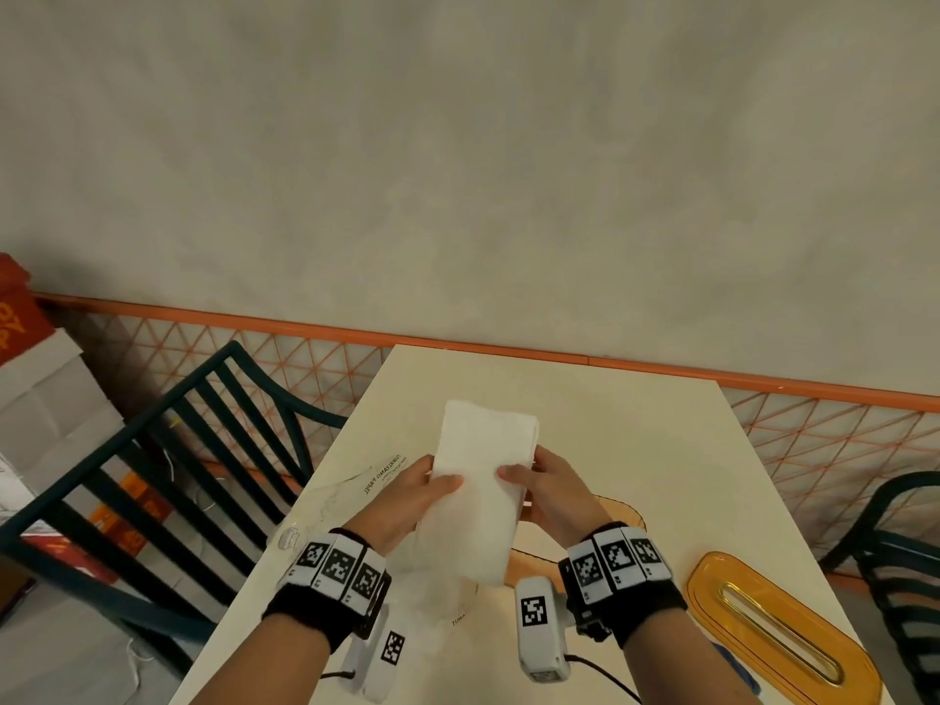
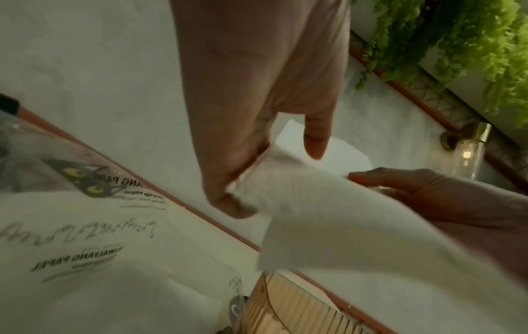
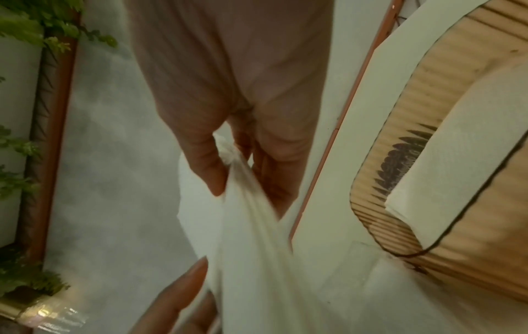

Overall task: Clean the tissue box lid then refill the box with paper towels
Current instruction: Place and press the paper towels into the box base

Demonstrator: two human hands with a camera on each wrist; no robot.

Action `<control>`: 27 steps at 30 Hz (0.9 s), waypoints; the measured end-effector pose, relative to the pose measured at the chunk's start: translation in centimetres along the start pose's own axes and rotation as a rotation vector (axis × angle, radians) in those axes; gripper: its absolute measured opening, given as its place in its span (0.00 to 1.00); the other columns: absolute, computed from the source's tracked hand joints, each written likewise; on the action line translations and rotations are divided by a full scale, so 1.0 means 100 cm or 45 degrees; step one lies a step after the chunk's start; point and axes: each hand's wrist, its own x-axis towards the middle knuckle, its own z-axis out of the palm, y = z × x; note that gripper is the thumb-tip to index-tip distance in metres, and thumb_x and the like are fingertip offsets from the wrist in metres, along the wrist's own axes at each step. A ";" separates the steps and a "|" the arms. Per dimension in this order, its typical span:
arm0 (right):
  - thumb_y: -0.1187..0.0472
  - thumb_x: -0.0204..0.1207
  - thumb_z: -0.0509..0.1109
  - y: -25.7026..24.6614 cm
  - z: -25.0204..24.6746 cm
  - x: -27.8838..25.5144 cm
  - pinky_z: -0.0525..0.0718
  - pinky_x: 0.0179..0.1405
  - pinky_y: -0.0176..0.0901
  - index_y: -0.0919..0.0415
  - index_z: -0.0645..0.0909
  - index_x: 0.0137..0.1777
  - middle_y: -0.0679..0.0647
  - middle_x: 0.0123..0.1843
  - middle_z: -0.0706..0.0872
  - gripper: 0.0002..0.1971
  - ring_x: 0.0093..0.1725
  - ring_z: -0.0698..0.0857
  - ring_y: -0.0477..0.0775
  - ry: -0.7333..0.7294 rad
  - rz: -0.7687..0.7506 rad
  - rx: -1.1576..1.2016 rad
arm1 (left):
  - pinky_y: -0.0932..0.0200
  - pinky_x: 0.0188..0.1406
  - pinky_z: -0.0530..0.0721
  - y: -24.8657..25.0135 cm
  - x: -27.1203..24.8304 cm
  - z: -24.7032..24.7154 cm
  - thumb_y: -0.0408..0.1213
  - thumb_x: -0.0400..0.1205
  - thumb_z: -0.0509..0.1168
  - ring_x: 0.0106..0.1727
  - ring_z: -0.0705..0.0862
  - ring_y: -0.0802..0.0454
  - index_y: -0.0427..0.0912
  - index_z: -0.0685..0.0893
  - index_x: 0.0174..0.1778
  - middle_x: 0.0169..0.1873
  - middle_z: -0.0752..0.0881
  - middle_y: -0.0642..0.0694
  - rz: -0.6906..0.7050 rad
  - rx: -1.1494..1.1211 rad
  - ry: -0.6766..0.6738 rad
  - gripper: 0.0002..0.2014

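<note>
A thick white stack of paper towels [image 1: 483, 480] is held up above the cream table [image 1: 636, 450]. My left hand [image 1: 422, 488] grips its left edge with the thumb on top; my right hand [image 1: 539, 480] grips the right edge the same way. The left wrist view shows the paper towels [image 2: 328, 226] pinched by the left hand [image 2: 257, 176], and the right wrist view shows the right hand [image 3: 243, 171] clamped on the paper towels [image 3: 257, 259]. Below lies the open wooden tissue box [image 3: 457, 158] holding some towels. The amber lid [image 1: 778, 633] with its slot rests at the right.
A clear plastic paper-towel wrapper [image 1: 356, 496] printed with text lies on the table under my left hand. Dark green chairs stand at the left [image 1: 168, 450] and right [image 1: 895, 541]. An orange-trimmed lattice wall [image 1: 559, 358] runs behind the table.
</note>
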 end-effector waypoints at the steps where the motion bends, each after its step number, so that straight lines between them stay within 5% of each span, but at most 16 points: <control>1: 0.71 0.76 0.66 -0.002 -0.001 0.001 0.87 0.45 0.54 0.63 0.76 0.65 0.60 0.57 0.85 0.17 0.53 0.84 0.62 0.022 -0.024 0.057 | 0.43 0.64 0.80 -0.002 0.000 0.000 0.41 0.81 0.65 0.57 0.84 0.47 0.45 0.76 0.64 0.59 0.84 0.44 -0.011 -0.109 0.064 0.16; 5: 0.73 0.77 0.64 -0.007 -0.001 0.004 0.86 0.51 0.57 0.65 0.72 0.69 0.64 0.64 0.82 0.20 0.62 0.82 0.66 0.056 -0.111 0.272 | 0.35 0.66 0.75 -0.016 -0.007 0.016 0.48 0.81 0.63 0.60 0.80 0.37 0.44 0.81 0.58 0.53 0.86 0.38 -0.209 -0.744 -0.096 0.14; 9: 0.74 0.75 0.66 -0.004 -0.009 -0.003 0.88 0.48 0.56 0.63 0.70 0.71 0.63 0.65 0.82 0.24 0.61 0.83 0.65 0.115 -0.157 0.272 | 0.45 0.51 0.80 -0.014 -0.001 0.030 0.38 0.80 0.63 0.54 0.84 0.40 0.38 0.78 0.67 0.53 0.89 0.37 -0.126 -0.893 -0.157 0.20; 12: 0.69 0.74 0.70 -0.013 -0.030 -0.009 0.87 0.51 0.67 0.61 0.71 0.68 0.59 0.61 0.80 0.22 0.57 0.84 0.64 0.273 -0.146 0.186 | 0.47 0.51 0.84 -0.005 0.009 0.024 0.34 0.82 0.61 0.66 0.81 0.41 0.39 0.73 0.73 0.66 0.83 0.38 -0.038 -0.766 -0.141 0.22; 15: 0.68 0.75 0.69 -0.023 -0.041 -0.018 0.89 0.46 0.60 0.60 0.74 0.65 0.56 0.56 0.82 0.19 0.52 0.84 0.59 0.266 -0.120 -0.060 | 0.48 0.48 0.87 0.003 0.014 0.030 0.35 0.81 0.63 0.66 0.81 0.42 0.41 0.74 0.71 0.65 0.83 0.39 -0.006 -0.619 -0.210 0.21; 17: 0.67 0.77 0.68 -0.026 -0.043 -0.020 0.90 0.43 0.53 0.59 0.75 0.63 0.55 0.55 0.84 0.16 0.52 0.85 0.57 0.212 -0.090 -0.234 | 0.46 0.54 0.86 0.007 0.020 0.039 0.36 0.81 0.64 0.66 0.81 0.40 0.41 0.76 0.70 0.65 0.84 0.38 0.010 -0.550 -0.238 0.20; 19: 0.63 0.78 0.65 -0.028 -0.053 -0.018 0.89 0.49 0.57 0.61 0.76 0.61 0.58 0.56 0.84 0.12 0.54 0.84 0.60 0.329 -0.093 -0.399 | 0.40 0.64 0.81 0.010 0.029 0.048 0.36 0.81 0.65 0.66 0.81 0.39 0.40 0.75 0.70 0.64 0.84 0.38 0.012 -0.407 -0.174 0.21; 21: 0.61 0.79 0.64 -0.028 -0.073 -0.011 0.84 0.52 0.55 0.69 0.78 0.57 0.64 0.54 0.84 0.12 0.51 0.82 0.63 0.483 -0.072 -0.633 | 0.41 0.68 0.79 0.013 0.039 0.057 0.35 0.81 0.66 0.65 0.81 0.39 0.37 0.74 0.71 0.64 0.83 0.37 0.023 -0.149 -0.081 0.22; 24: 0.63 0.78 0.64 -0.020 -0.096 -0.004 0.75 0.43 0.47 0.74 0.77 0.47 0.66 0.45 0.81 0.11 0.45 0.80 0.61 0.573 0.042 -0.940 | 0.52 0.65 0.77 0.014 0.055 0.075 0.29 0.80 0.64 0.64 0.80 0.42 0.35 0.72 0.70 0.66 0.80 0.37 0.081 0.299 -0.065 0.21; 27: 0.66 0.76 0.65 -0.001 -0.112 0.003 0.82 0.47 0.53 0.75 0.78 0.47 0.70 0.47 0.82 0.09 0.49 0.83 0.66 0.639 0.180 -1.055 | 0.58 0.56 0.77 0.006 0.071 0.092 0.26 0.80 0.61 0.63 0.79 0.40 0.38 0.65 0.73 0.65 0.78 0.35 0.144 0.716 0.005 0.25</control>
